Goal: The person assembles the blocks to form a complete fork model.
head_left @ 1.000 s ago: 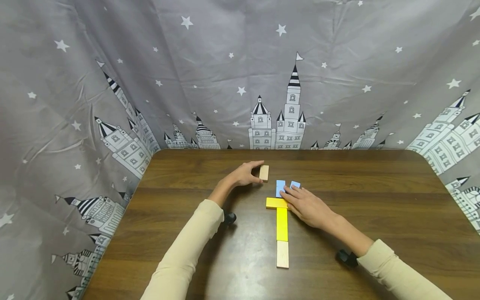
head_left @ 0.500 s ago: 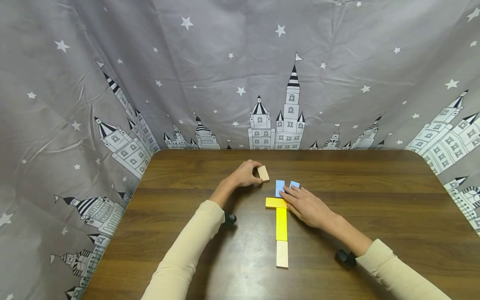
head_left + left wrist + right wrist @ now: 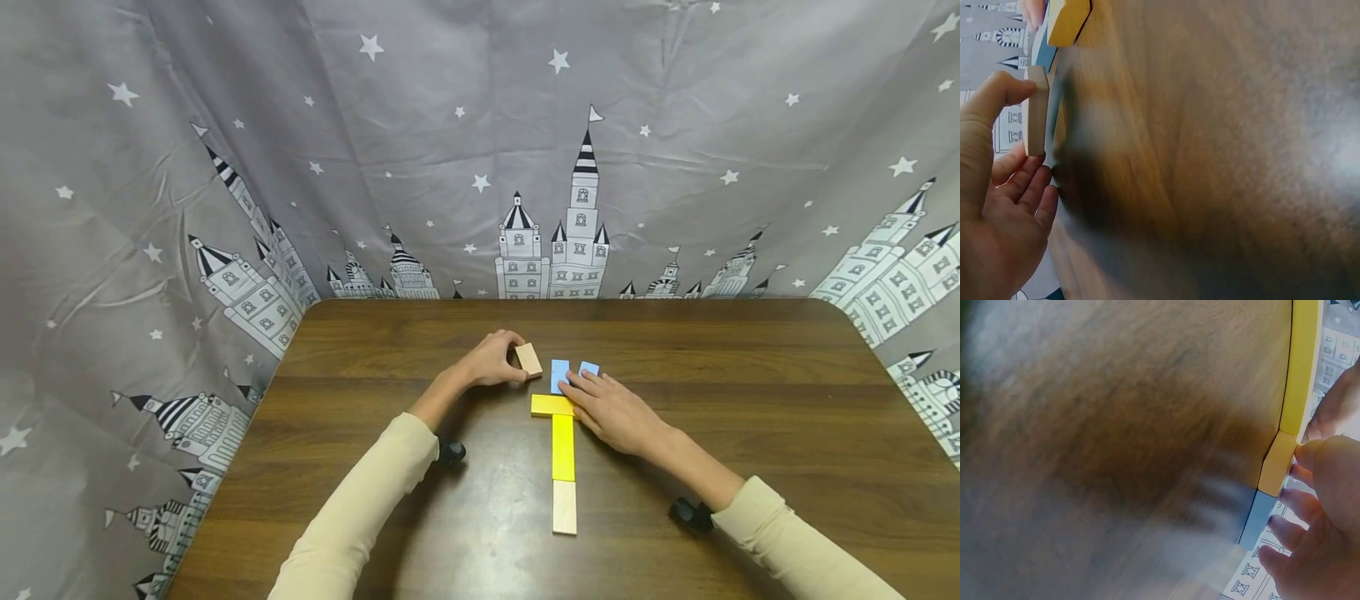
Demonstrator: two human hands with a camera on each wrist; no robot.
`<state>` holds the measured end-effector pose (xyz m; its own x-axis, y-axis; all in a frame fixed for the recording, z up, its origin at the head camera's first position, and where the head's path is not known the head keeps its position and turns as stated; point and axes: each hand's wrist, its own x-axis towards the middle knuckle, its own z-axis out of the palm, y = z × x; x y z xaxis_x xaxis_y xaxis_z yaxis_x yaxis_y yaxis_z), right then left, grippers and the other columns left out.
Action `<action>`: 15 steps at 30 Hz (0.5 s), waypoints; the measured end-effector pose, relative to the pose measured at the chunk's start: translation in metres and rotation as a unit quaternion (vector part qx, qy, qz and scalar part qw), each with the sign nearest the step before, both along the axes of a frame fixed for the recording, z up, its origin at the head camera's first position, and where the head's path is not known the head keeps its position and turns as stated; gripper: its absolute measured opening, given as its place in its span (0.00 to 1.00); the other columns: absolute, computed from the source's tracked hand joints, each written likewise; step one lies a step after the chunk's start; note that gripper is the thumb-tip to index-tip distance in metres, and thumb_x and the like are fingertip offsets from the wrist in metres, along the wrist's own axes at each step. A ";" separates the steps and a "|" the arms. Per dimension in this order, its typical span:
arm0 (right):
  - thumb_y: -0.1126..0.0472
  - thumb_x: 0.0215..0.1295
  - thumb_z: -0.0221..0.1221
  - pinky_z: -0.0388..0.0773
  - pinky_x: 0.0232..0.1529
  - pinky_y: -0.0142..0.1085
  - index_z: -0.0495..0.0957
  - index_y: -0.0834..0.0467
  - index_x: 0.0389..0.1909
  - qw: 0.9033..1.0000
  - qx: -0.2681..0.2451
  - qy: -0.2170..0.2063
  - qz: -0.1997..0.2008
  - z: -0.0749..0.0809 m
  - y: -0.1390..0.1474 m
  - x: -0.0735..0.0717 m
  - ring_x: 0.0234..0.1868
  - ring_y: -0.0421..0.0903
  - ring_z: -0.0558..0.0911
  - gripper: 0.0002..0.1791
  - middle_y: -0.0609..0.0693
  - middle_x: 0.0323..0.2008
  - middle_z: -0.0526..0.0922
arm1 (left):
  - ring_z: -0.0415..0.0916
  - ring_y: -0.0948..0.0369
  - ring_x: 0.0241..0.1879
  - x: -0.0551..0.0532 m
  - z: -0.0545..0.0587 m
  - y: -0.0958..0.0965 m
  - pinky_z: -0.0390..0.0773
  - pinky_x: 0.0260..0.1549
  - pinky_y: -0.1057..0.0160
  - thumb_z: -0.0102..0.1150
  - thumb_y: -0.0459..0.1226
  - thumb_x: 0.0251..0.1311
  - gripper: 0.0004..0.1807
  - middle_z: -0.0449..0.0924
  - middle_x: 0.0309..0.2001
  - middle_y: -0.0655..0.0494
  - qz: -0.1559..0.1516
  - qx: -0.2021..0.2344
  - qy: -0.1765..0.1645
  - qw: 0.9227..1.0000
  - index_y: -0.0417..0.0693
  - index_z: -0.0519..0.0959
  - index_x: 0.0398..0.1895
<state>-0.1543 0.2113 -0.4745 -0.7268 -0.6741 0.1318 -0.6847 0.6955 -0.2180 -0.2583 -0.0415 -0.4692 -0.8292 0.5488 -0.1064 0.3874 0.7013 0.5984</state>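
Observation:
My left hand (image 3: 491,360) pinches a plain wooden block (image 3: 529,360) between thumb and fingertips. In the left wrist view this block (image 3: 1036,119) is seen edge-on, tilted, close to the tabletop. My right hand (image 3: 618,417) lies with extended fingers over the right end of a crosswise yellow block (image 3: 546,406) and partly over two blue blocks, a left one (image 3: 560,373) and a right one (image 3: 589,367). The right wrist view shows the thumb at the yellow block (image 3: 1277,464) and fingers by a blue block (image 3: 1257,520).
Below the crosswise block, a lengthwise yellow block (image 3: 563,448) and another plain wooden block (image 3: 565,507) continue in line toward the front. All lie on a brown wooden table (image 3: 750,400). A grey castle-print curtain (image 3: 420,167) hangs behind and along the sides.
The left fingers have closed on the plain wooden block, turned it slightly and moved it a little nearer the front, left of the blue blocks. My right hand has stayed in place.

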 end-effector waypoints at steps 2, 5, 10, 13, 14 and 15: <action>0.60 0.73 0.57 0.62 0.65 0.60 0.70 0.64 0.69 1.000 0.000 0.004 0.002 0.000 0.000 0.000 0.68 0.64 0.68 0.27 0.65 0.68 0.69 | 0.70 0.52 0.52 0.002 0.001 0.001 0.70 0.53 0.57 0.68 0.39 0.48 0.30 0.75 0.53 0.44 -0.006 0.000 -0.002 1.000 0.36 0.75 0.56; 0.60 0.73 0.57 0.62 0.65 0.60 0.70 0.65 0.69 1.000 0.000 0.008 0.004 0.000 0.000 -0.001 0.68 0.64 0.68 0.26 0.65 0.67 0.70 | 0.70 0.52 0.52 0.005 0.001 0.002 0.70 0.54 0.57 0.68 0.40 0.49 0.30 0.75 0.53 0.44 -0.014 -0.005 -0.006 1.000 0.36 0.75 0.57; 0.59 0.73 0.56 0.61 0.66 0.60 0.69 0.65 0.69 1.000 0.003 0.001 0.001 0.001 -0.001 -0.002 0.68 0.64 0.68 0.27 0.64 0.68 0.69 | 0.69 0.53 0.53 0.009 0.002 0.004 0.69 0.55 0.58 0.68 0.40 0.51 0.31 0.74 0.54 0.45 -0.025 -0.009 -0.017 0.999 0.36 0.74 0.58; 0.59 0.74 0.56 0.61 0.66 0.60 0.69 0.65 0.69 1.000 0.004 -0.002 -0.002 0.000 -0.001 -0.001 0.68 0.64 0.67 0.27 0.64 0.68 0.69 | 0.69 0.54 0.53 0.010 0.002 0.006 0.69 0.54 0.58 0.68 0.40 0.52 0.31 0.74 0.55 0.45 -0.031 -0.014 -0.017 0.999 0.36 0.74 0.59; 0.59 0.73 0.56 0.61 0.66 0.60 0.69 0.65 0.69 1.000 0.004 -0.002 -0.002 0.000 -0.001 -0.001 0.68 0.64 0.67 0.27 0.64 0.68 0.69 | 0.70 0.54 0.53 0.010 0.002 0.006 0.69 0.54 0.58 0.69 0.40 0.52 0.31 0.75 0.55 0.45 -0.033 -0.015 -0.016 0.999 0.36 0.74 0.59; 0.59 0.73 0.56 0.61 0.66 0.60 0.69 0.65 0.69 1.000 0.005 -0.003 -0.003 0.000 -0.001 -0.001 0.68 0.64 0.67 0.27 0.64 0.68 0.69 | 0.70 0.54 0.53 0.010 0.002 0.006 0.69 0.54 0.59 0.69 0.41 0.53 0.31 0.75 0.55 0.45 -0.036 -0.017 -0.015 0.999 0.36 0.74 0.59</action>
